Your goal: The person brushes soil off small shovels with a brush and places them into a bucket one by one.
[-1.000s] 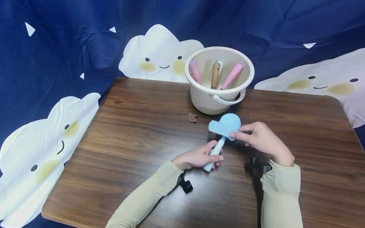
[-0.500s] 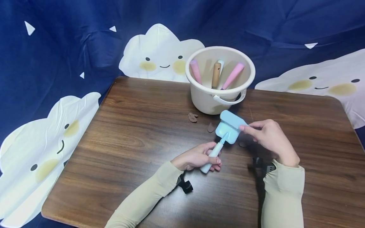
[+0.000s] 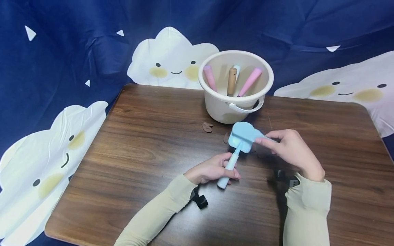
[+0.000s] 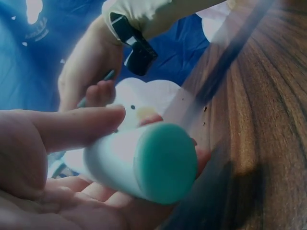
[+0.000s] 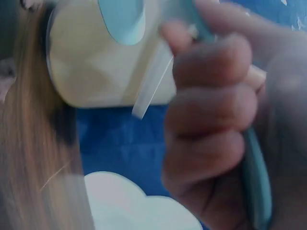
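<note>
My left hand (image 3: 212, 169) grips the pale handle of a small light-blue hand trowel (image 3: 232, 164), its blade tipped up toward the bucket. In the left wrist view, the green-capped handle end (image 4: 169, 163) lies between thumb and fingers. My right hand (image 3: 290, 147) pinches a flat light-blue plastic scraper (image 3: 258, 134). Its wide end lies over the trowel's blade; I cannot tell whether they touch. Curled fingers (image 5: 206, 110) surround its thin handle (image 5: 258, 182) in the right wrist view. Brown leaf-like flakes (image 3: 207, 127) lie on the wooden table (image 3: 154, 143), some beside the blade.
Behind the trowel, a cream bucket (image 3: 226, 111) with a white handle stands at the table's back. Several tool handles stick up inside it, including a brown one (image 3: 232, 81) and a pink one (image 3: 250, 81). A blue cloud-print cloth (image 3: 92, 27) hangs behind.
The scraper has turned in my right hand and swept over the trowel's blade. My right hand has shifted slightly right; the trowel has moved a little left. My left hand keeps its hold.
</note>
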Demonstrator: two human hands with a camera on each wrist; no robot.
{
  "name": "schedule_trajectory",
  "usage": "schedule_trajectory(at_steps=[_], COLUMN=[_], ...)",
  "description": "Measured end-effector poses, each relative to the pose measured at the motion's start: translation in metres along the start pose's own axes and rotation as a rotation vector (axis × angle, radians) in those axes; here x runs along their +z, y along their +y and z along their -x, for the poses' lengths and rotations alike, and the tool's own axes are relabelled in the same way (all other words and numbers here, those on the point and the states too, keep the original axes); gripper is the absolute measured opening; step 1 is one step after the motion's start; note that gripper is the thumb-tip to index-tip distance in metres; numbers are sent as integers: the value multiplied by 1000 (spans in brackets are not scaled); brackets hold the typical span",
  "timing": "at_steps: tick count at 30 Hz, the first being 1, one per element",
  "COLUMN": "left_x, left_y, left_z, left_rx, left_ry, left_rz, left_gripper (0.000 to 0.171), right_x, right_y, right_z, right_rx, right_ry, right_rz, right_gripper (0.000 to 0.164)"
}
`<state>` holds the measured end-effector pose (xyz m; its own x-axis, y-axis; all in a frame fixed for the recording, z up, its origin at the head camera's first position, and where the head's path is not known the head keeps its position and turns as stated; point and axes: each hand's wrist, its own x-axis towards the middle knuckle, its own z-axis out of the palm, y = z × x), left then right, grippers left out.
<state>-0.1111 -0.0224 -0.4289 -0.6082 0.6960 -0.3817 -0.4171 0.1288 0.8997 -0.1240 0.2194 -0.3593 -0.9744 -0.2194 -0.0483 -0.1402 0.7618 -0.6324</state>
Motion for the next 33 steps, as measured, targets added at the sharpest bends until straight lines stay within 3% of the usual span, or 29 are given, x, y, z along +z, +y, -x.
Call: schedule_trajectory(at_steps=[5, 9, 18, 25, 33], left_x=[-3, -3, -2, 0, -2], left_y=[1, 1, 0, 2, 3], left_z=[-1, 0, 1, 3, 3], left_rx=[21, 9, -21, -40, -27], left_ry=[6, -3, 38, 23, -4], left_rz=[1, 36, 23, 2, -20], left_gripper=[35, 36, 23, 23, 23], right_x=[7, 10, 6, -5, -2], right_y=[-13, -17, -7, 7, 7], right_z=[-2, -4, -5, -1, 1], right_rx=[-20, -9, 38, 68, -41], right_ry=[-125, -137, -41, 123, 236], right_rz=[-27, -12, 19, 71, 88], right_gripper=[28, 32, 40, 46, 34])
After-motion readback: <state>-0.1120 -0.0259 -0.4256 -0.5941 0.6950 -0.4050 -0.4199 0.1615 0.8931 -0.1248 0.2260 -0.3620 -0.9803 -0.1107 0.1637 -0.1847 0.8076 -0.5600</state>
